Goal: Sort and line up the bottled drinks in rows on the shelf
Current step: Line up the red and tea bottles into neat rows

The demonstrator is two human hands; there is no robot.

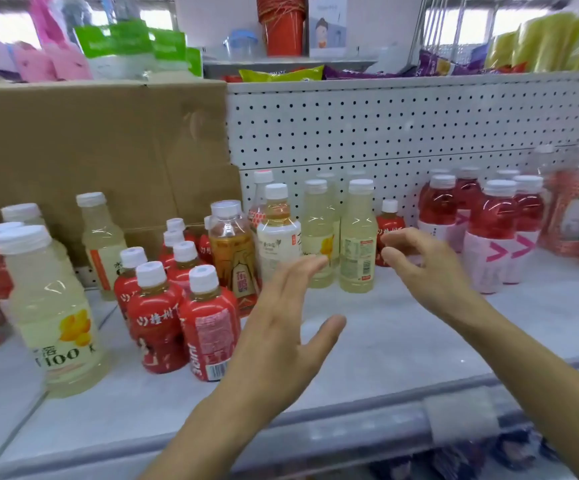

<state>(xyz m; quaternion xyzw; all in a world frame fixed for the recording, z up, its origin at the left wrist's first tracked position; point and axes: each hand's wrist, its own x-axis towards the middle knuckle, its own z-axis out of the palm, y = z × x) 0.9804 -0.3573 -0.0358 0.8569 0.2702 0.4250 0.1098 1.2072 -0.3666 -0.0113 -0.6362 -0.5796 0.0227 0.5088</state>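
On the shelf (pixel 402 341), far left, a large pale yellow bottle (pixel 52 317); next, clustered small red bottles (pixel 208 327). Left hand (pixel 281 327) spread wide, empty, before two pale bottles (pixel 357 244). Right hand (pixel 426 268) loosely curved, holding nothing, near a lone red bottle (pixel 390 230). Further right, pink-labelled bottles (pixel 492 237) in rows.

Clear glossy plastic drink bottles (pixel 357 244), white ribbed plastic caps (pixel 23 239). Shiny shrink-film red labels (pixel 211 327). Matt brown creased cardboard box (pixel 90 140). White painted metal pegboard (pixel 402 123), perforated. Pale smooth matt shelf (pixel 402 334). Glossy foil snack bags (pixel 281 75).
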